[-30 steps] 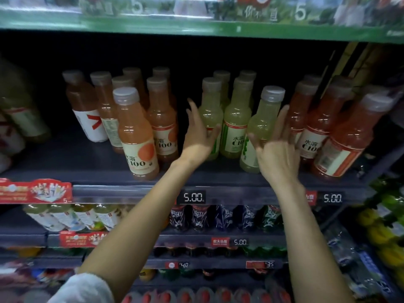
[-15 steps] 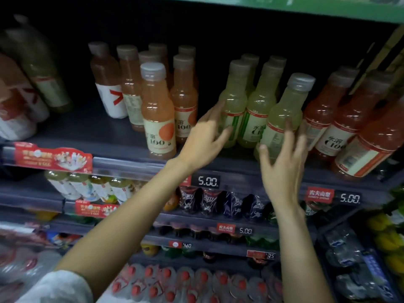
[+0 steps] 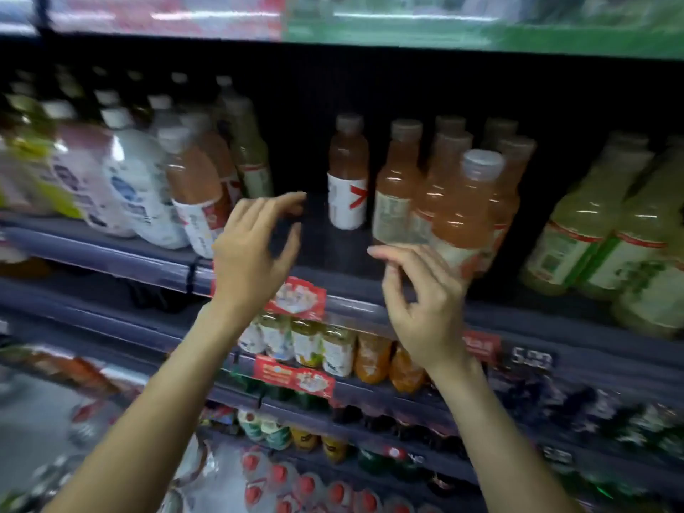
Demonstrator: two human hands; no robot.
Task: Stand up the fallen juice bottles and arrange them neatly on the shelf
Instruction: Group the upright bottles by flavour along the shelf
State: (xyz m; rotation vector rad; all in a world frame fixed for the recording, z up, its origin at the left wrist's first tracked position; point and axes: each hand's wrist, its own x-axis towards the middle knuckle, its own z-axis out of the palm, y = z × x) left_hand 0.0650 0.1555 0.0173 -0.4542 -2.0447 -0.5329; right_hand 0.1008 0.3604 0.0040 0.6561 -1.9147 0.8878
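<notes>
Orange juice bottles (image 3: 398,187) stand in a cluster on the dark shelf (image 3: 111,253), one front bottle (image 3: 470,201) nearest me. A lone orange bottle (image 3: 348,172) with a white label stands left of them. Further left an orange bottle (image 3: 194,194) and white bottles (image 3: 137,190) lean to the left. My left hand (image 3: 255,249) hovers before the gap between the leaning and standing bottles, fingers loosely curled, holding nothing. My right hand (image 3: 422,301) hangs in front of the front bottle's base, fingers loosely bent, gripping nothing that I can see. The frame is blurred.
Yellow-green bottles (image 3: 592,224) lean together at the right of the same shelf. Red price tags (image 3: 296,298) hang on the shelf rail. Lower shelves hold small bottles (image 3: 307,342) and red-capped bottles (image 3: 281,475). A green-edged shelf (image 3: 481,27) runs overhead.
The view has swung left, from the yellow-green bottles to the orange ones. Both hands have left the yellow-green bottles and shifted left, fingers now more curled.
</notes>
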